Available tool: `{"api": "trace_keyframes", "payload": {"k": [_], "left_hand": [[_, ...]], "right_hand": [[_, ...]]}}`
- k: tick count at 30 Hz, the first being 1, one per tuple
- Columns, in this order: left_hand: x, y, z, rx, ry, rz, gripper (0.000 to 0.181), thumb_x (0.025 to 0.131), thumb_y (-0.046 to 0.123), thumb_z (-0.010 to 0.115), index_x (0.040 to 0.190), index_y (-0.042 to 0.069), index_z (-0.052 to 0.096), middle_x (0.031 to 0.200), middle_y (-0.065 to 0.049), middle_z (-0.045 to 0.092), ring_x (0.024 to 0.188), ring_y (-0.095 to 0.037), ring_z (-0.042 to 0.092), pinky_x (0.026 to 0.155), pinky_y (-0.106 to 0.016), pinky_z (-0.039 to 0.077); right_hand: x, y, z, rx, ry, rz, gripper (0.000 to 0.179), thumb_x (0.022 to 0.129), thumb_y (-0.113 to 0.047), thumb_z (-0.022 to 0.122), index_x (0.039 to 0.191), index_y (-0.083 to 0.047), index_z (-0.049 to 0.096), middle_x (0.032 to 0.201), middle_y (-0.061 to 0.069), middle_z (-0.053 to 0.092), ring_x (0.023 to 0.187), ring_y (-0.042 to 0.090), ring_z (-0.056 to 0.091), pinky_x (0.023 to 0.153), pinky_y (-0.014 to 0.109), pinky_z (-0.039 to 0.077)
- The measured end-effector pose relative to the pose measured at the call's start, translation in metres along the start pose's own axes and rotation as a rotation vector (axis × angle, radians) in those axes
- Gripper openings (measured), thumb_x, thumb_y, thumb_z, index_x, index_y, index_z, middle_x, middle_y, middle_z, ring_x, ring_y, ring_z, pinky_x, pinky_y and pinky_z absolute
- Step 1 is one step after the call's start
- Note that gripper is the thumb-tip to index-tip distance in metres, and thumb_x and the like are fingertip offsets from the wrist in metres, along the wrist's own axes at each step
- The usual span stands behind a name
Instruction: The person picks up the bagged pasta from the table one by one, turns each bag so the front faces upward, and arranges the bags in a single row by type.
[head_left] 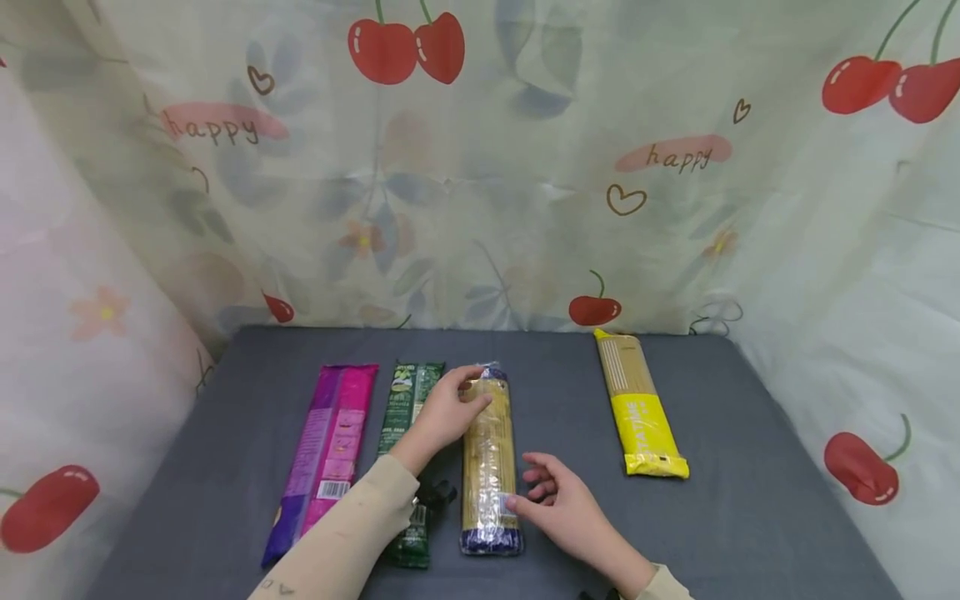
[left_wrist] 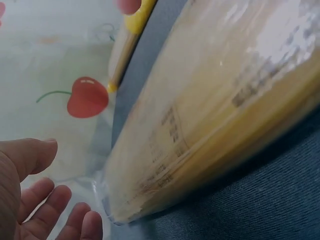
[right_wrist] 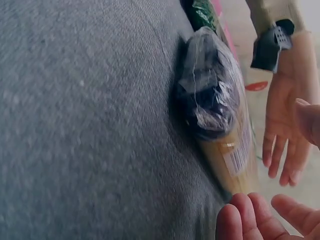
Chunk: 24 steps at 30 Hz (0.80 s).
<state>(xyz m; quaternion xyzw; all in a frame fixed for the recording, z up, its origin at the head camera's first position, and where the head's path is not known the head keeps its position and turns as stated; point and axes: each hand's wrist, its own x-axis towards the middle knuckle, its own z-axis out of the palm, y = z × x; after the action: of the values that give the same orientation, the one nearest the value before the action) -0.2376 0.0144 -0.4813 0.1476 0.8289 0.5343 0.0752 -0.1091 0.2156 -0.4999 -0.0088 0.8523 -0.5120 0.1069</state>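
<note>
A clear-wrapped pack of spaghetti (head_left: 486, 450) with dark blue ends lies lengthwise on the dark grey table. My left hand (head_left: 448, 408) is at its far end, fingers loosely bent over the upper part in the head view. In the left wrist view, the thumb and fingers of this hand (left_wrist: 37, 200) are spread apart beside the pack's end (left_wrist: 165, 155). Near the pack's lower right edge is my right hand (head_left: 564, 507), its fingers relaxed and its thumb tip overlapping the pack's edge. The right wrist view shows its fingertips (right_wrist: 242, 212) by the pack's side, with nothing between them.
Left of the spaghetti lie a dark green pack (head_left: 397, 408) and, farther out, a purple and pink pack (head_left: 330, 450). A yellow pasta pack (head_left: 643, 408) rests at the right. A cherry-printed curtain (head_left: 480, 233) hangs behind the table (head_left: 570, 383) and along its sides.
</note>
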Motion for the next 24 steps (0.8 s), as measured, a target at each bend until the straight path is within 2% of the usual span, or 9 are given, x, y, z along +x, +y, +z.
{"api": "trace_keyframes", "payload": {"k": [6,10,14,19,24], "left_hand": [[0.015,-0.005,0.006,0.073,-0.016,0.003,0.051,0.094,0.025,0.065,0.141,0.013,0.049,0.139,-0.009,0.048,0.128,-0.03,0.045,0.098,-0.047,0.043],[0.027,-0.01,0.009,0.154,-0.012,0.014,0.051,0.094,0.028,0.065,0.142,0.019,0.05,0.142,-0.006,0.047,0.129,-0.029,0.04,0.099,-0.049,0.04],[0.037,-0.016,0.012,0.227,-0.007,-0.001,0.052,0.094,0.031,0.064,0.143,0.024,0.048,0.146,-0.001,0.043,0.128,-0.026,0.034,0.1,-0.05,0.036],[0.044,-0.023,0.016,0.25,-0.019,-0.035,0.053,0.096,0.029,0.062,0.145,0.017,0.047,0.148,-0.005,0.041,0.133,-0.031,0.03,0.104,-0.052,0.031],[0.049,-0.026,0.017,0.236,-0.001,-0.039,0.051,0.095,0.024,0.063,0.142,0.011,0.049,0.143,-0.012,0.045,0.131,-0.035,0.033,0.102,-0.05,0.034]], "right_hand": [[0.001,0.006,0.007,0.004,-0.067,-0.015,0.071,0.078,-0.037,0.081,0.135,-0.008,0.05,0.11,0.007,0.057,0.088,0.02,0.056,0.071,0.03,0.05],[0.0,0.007,0.012,-0.023,-0.109,-0.027,0.078,0.076,-0.037,0.083,0.138,-0.005,0.047,0.112,0.007,0.054,0.088,0.02,0.053,0.071,0.028,0.049],[0.0,0.006,0.012,-0.065,-0.144,-0.026,0.085,0.074,-0.039,0.084,0.141,-0.005,0.043,0.113,0.006,0.05,0.089,0.019,0.051,0.071,0.027,0.048],[0.0,0.006,0.011,-0.097,-0.151,-0.035,0.086,0.074,-0.041,0.084,0.141,-0.007,0.042,0.113,0.005,0.049,0.088,0.018,0.05,0.071,0.027,0.047],[0.0,0.005,0.011,-0.104,-0.137,-0.052,0.086,0.073,-0.041,0.084,0.14,-0.007,0.043,0.112,0.004,0.049,0.088,0.017,0.05,0.07,0.027,0.047]]}}
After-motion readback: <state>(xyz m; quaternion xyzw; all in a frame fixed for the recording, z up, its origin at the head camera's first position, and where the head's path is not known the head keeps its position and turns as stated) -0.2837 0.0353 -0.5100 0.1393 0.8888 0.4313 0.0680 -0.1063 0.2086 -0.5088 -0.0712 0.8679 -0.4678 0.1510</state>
